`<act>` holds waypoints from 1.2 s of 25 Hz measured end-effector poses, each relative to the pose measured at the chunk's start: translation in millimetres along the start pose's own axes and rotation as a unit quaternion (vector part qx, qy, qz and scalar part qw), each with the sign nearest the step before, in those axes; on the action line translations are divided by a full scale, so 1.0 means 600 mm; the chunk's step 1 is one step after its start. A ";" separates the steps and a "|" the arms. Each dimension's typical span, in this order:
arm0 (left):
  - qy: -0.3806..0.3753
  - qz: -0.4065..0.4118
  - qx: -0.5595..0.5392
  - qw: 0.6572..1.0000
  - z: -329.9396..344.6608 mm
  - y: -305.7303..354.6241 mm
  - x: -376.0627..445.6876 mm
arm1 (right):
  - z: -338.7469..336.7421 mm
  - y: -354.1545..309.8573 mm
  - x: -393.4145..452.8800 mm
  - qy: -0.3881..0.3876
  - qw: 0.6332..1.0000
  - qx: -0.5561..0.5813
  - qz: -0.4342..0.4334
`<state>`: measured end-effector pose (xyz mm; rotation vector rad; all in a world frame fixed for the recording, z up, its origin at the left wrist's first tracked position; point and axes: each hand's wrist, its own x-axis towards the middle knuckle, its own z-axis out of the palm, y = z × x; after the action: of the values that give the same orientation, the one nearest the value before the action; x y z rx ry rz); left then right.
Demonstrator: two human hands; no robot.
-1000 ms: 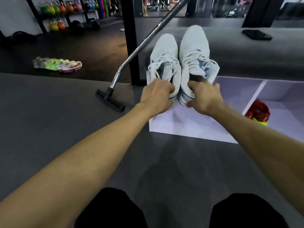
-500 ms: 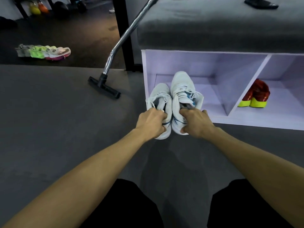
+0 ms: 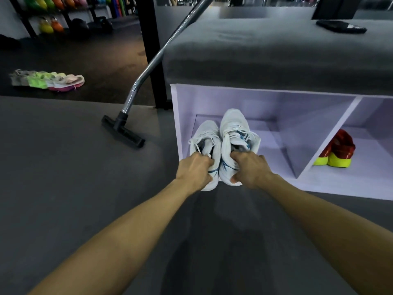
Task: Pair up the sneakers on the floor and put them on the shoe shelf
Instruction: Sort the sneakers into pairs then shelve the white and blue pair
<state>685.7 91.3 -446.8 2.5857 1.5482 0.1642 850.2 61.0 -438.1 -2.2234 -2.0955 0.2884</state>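
Sneakers, a white pair side by side with toes inside the shoe shelf's (image 3: 178,116) left compartment, are gripped at the heels by outstretched arms, the left hand (image 3: 196,170) closed on the left sneaker (image 3: 207,135) and the right hand (image 3: 249,169) on the right sneaker (image 3: 232,124).

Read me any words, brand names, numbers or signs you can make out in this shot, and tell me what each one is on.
None can be read.
White sneakers: blue side markings only, no legible brand.
Red and yellow shoes in the shelf: no text visible.
Dark flat object on the bench top: a pale mark, too blurred to read.
Sneakers on the floor: too small to tell.
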 end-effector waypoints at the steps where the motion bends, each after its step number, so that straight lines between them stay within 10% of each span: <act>1: -0.003 -0.001 -0.001 1.000 0.009 -0.004 0.025 | 0.005 0.009 0.024 -0.002 1.000 -0.001 0.005; 30: -0.042 -0.020 -0.007 0.999 0.198 -0.130 0.453 | 0.163 0.122 0.468 -0.079 0.996 0.034 -0.018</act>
<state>764.4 361.7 -568.2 2.5145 1.5622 0.0633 918.0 328.1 -571.5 -2.1882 -2.1635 0.5427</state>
